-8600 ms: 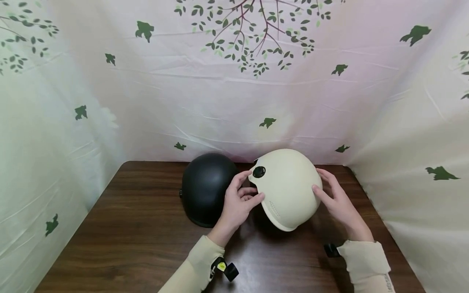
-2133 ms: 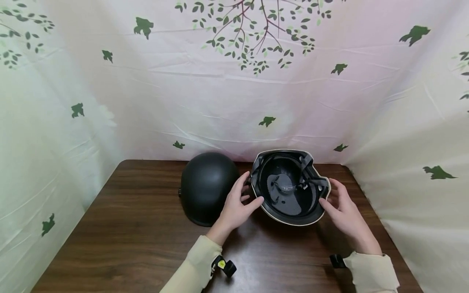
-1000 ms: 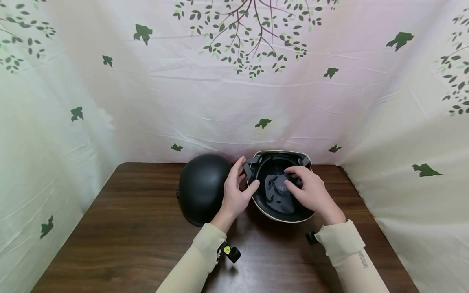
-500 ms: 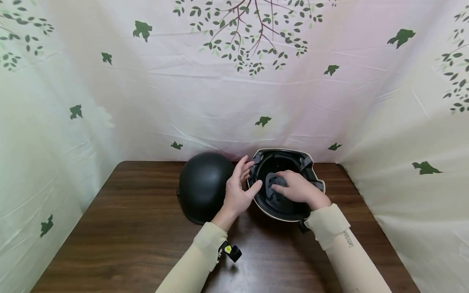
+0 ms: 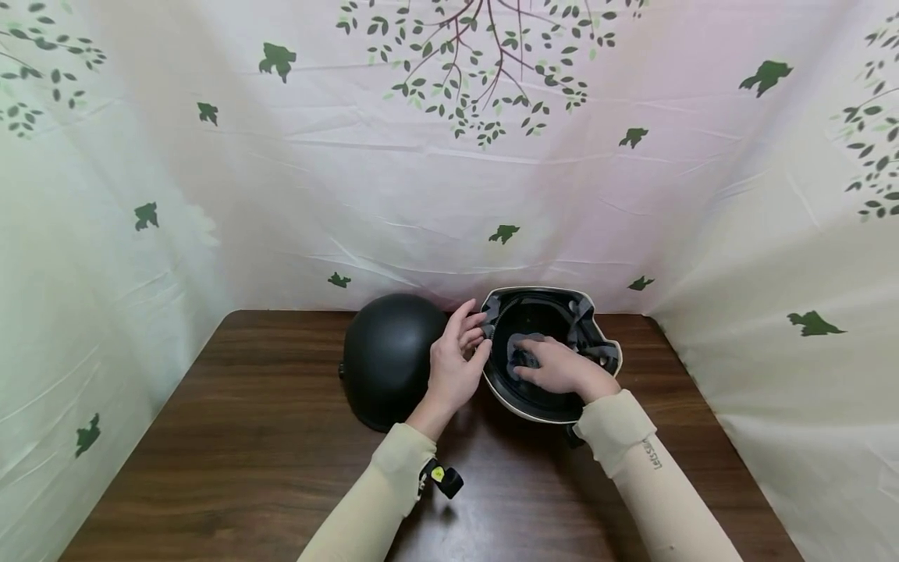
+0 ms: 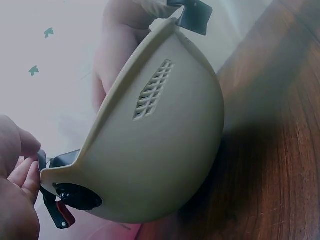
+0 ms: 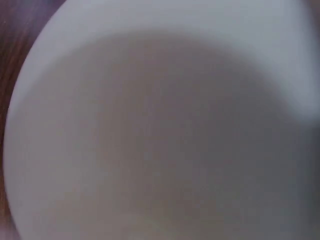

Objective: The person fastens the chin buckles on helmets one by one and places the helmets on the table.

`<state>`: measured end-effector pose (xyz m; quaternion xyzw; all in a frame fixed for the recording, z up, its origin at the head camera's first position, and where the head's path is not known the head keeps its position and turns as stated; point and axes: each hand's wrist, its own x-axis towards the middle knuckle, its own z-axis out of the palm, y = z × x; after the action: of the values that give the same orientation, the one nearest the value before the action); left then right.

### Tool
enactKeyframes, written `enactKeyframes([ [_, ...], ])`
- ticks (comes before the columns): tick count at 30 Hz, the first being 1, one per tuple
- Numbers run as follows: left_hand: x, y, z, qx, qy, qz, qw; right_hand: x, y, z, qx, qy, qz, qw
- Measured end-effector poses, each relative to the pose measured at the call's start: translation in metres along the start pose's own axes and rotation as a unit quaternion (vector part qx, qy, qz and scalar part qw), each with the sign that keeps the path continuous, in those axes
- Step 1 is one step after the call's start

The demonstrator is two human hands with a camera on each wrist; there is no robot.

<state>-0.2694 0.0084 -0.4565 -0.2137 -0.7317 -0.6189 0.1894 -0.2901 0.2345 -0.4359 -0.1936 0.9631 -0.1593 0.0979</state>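
Observation:
A cream helmet point(image 5: 518, 403) lies crown down on the table, its black interior with grey padding point(image 5: 514, 359) facing up. My left hand point(image 5: 449, 371) is at its left rim, thumb and fingers pinching a grey strap point(image 6: 42, 159) in the left wrist view. That view also shows the shell point(image 6: 165, 150), a slotted vent point(image 6: 154, 92) and a black round knob point(image 6: 79, 197). My right hand point(image 5: 562, 367) reaches inside, thumb and fingers apart over the padding; what its fingertips touch is partly hidden. Blurred pale shell point(image 7: 150, 125) fills the right wrist view.
A black helmet point(image 5: 393, 363) sits dome up just left of my left hand. Both helmets are near the back of the dark wooden table point(image 5: 246, 437). Behind stands a pale cloth backdrop point(image 5: 407, 179) printed with leaves and birds.
The cream helmet has been turned from dome up to opening up. My right hand has left its right edge and moved left into the interior. My left thumb has closed in on the left strap.

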Motion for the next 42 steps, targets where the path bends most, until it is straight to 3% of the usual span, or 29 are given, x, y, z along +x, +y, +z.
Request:
enactKeyframes([
  [5,0.004,-0.004,-0.003,0.012,0.002,0.001,0.9999,-0.005,-0.011,-0.003,0.025,-0.027,0.043,0.9984],
  [11,0.008,-0.007,-0.006,0.025,0.010,0.007,0.9996,-0.007,-0.016,-0.002,0.040,-0.038,0.055,0.9970],
  [19,0.018,-0.014,-0.010,0.031,0.037,0.037,0.9982,0.002,-0.005,0.009,0.018,0.012,0.031,0.9993],
  [27,0.023,-0.018,-0.015,0.000,0.023,0.027,0.9994,-0.001,-0.021,0.003,0.033,0.001,0.056,0.9979],
  [31,0.025,-0.036,-0.015,0.009,0.021,0.053,0.9983,0.005,-0.010,0.011,0.035,0.012,0.050,0.9980],
  [35,0.029,-0.062,-0.012,0.040,0.016,0.052,0.9977,0.013,0.007,0.023,0.031,0.036,0.040,0.9981],
  [39,0.032,-0.072,-0.012,0.059,0.010,0.036,0.9975,0.006,-0.015,0.011,0.032,0.052,0.049,0.9969],
  [42,0.034,-0.071,-0.014,0.060,0.010,0.034,0.9976,0.001,-0.034,0.001,0.037,0.063,0.065,0.9952],
])
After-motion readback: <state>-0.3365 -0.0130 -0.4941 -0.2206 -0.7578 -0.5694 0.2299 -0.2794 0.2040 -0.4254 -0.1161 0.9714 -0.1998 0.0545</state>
